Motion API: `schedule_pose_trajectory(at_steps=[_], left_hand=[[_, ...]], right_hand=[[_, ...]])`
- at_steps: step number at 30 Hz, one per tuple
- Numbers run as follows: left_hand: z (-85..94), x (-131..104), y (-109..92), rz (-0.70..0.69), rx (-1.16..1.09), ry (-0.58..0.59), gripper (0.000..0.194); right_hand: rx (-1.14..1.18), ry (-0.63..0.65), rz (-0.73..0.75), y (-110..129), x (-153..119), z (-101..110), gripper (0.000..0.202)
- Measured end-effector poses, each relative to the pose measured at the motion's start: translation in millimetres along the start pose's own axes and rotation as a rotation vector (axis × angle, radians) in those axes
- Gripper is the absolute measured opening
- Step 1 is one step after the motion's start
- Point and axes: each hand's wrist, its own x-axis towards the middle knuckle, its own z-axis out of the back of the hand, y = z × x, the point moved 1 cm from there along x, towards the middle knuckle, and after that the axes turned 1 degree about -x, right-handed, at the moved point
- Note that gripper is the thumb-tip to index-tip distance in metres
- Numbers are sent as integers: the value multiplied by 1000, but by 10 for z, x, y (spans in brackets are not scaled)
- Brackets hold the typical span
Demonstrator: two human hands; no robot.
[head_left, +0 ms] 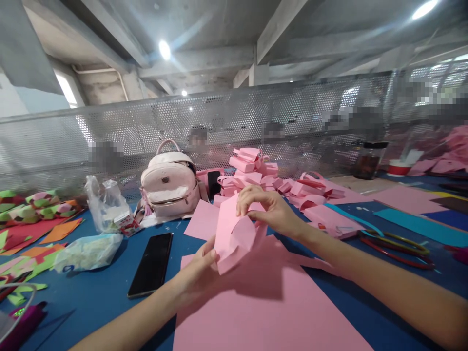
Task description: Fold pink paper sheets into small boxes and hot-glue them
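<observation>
A partly folded pink paper piece (234,239) is held up above a large pink sheet (270,317) on the blue table. My left hand (204,263) grips its lower left edge, thumb on the front and the other fingers mostly hidden behind. At the top, my right hand (261,204) pinches the paper with bent fingers and thumb. Behind the hands rises a pile of folded pink paper pieces (252,168). Another pink sheet (201,219) lies to the left of the held piece.
Left of the hands are a black phone (151,263), a plastic packet (89,251) and a pale pink backpack (170,185). Scissors with red and yellow handles (398,248) lie at the right, near a blue strip (420,226). A perforated metal screen (226,122) stands behind the table.
</observation>
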Motion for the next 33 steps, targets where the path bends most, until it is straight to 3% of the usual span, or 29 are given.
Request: schedule_pose_trajectory(at_steps=[3, 13, 23, 33], left_hand=[[-41, -49, -63, 13, -100, 10, 53], [34, -107, -221, 145, -7, 91, 69], [-110, -199, -260, 249, 91, 180, 82], [-80, -188, -220, 162, 84, 117, 58]], right_hand=[[26, 27, 29, -8, -5, -23, 23], [-79, 104, 153, -20, -28, -55, 21], [-29, 173, 140, 0, -59, -141, 28], [-37, 137, 153, 24, -54, -109, 24]])
